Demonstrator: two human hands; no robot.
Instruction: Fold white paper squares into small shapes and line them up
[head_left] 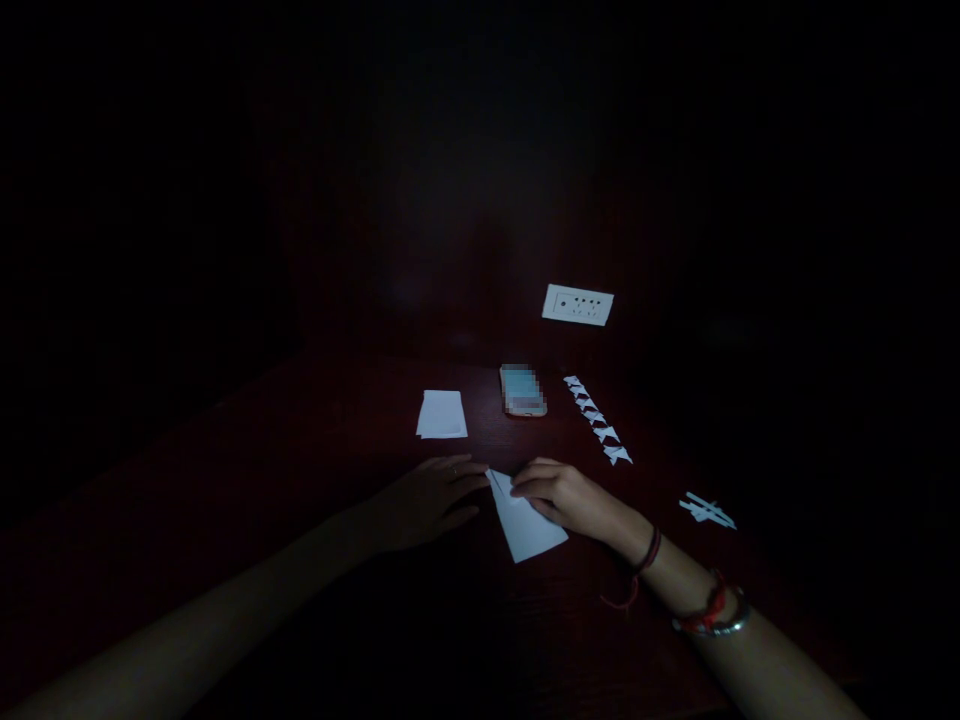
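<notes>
A white sheet of paper (529, 532) lies at an angle on the dark red table, its upper corner folded over near my fingers. My right hand (564, 494) rests on the sheet's upper right part, fingers bent together and pressing at the fold. The thumb is partly hidden. From the other side, my left hand (439, 497) lies with fingers stretched out and apart, their tips touching the sheet's upper left corner. A ring shows on one left finger; bracelets and red threads circle the right wrist and forearm.
Behind the left hand sits a small stack of white paper (442, 414). A phone (523, 391) with a blurred screen lies farther back. To its right runs a row of small folded paper pieces (598, 419). Paper strips (707, 511) lie far right; a socket plate (577, 305) is behind.
</notes>
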